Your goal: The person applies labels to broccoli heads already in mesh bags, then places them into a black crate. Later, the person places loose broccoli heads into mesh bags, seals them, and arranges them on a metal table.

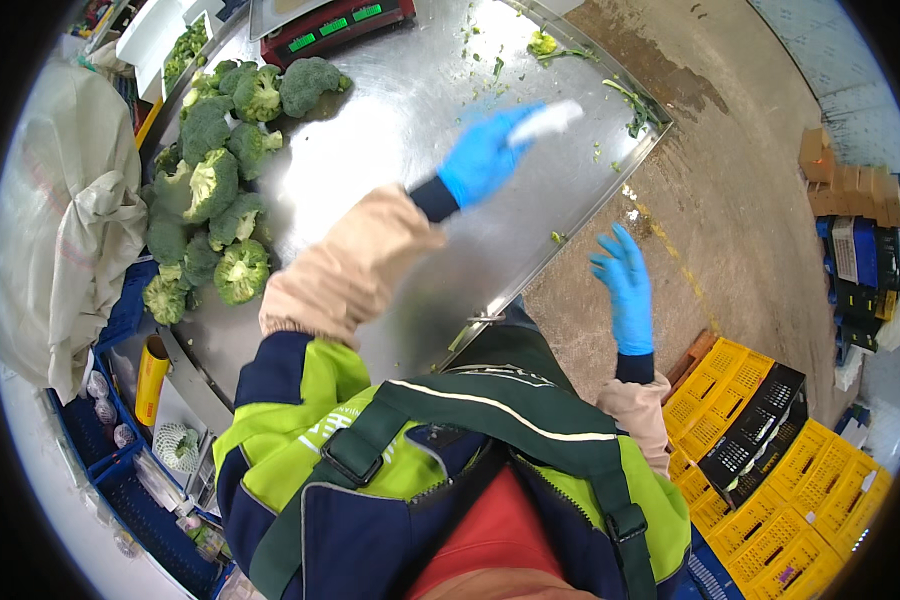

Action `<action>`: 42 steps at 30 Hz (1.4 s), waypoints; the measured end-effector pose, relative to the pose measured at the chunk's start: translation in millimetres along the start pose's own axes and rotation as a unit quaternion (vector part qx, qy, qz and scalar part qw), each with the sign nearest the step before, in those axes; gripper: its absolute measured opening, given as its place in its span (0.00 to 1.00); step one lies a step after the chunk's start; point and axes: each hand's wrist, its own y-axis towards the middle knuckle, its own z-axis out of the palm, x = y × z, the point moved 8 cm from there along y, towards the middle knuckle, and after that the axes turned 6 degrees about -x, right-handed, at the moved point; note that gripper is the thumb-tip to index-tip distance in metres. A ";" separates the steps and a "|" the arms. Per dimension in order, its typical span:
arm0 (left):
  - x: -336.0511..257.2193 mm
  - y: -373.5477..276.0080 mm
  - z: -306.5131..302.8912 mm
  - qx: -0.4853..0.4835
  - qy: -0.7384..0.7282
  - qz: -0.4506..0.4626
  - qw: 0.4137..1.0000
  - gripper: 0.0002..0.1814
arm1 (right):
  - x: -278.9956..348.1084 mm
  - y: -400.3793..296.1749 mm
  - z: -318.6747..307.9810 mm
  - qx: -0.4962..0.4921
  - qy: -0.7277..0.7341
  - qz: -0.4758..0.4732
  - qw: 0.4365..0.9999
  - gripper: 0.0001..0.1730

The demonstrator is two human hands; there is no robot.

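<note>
Both hands wear blue gloves. My left hand (484, 159) reaches over the stainless steel table (360, 157) and grips a white wad (547, 121), too blurred to tell whether it is cloth or paper. Beyond it, small green scraps (498, 69) lie scattered on the metal, with a pale floret piece (542, 43) and leafy trimmings (636, 112) near the far corner. My right hand (626, 292) hangs past the table's edge over the floor, fingers apart and holding nothing. A pile of broccoli heads (210, 180) covers the table's left side.
A red scale (337, 31) with lit displays stands at the table's far side. Left are a large whitish sack (67, 225), blue crates (150, 525) and a yellow roll (152, 381). Yellow crates (780, 517) stand at lower right; cardboard boxes (855, 184) lie farther off.
</note>
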 end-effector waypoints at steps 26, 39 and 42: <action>137.6 109.5 109.8 0.386 0.156 0.330 0.847 0.27 | 9.9 198.3 -227.6 -0.223 -0.027 0.017 0.974 0.25; 111.5 208.2 284.6 0.386 0.192 0.292 0.854 0.34 | -3.1 266.6 -238.5 -0.230 -0.044 0.035 0.972 0.23; 152.1 242.0 236.3 0.333 0.251 0.250 0.874 0.33 | -5.6 251.4 -255.3 -0.248 -0.043 0.061 0.966 0.23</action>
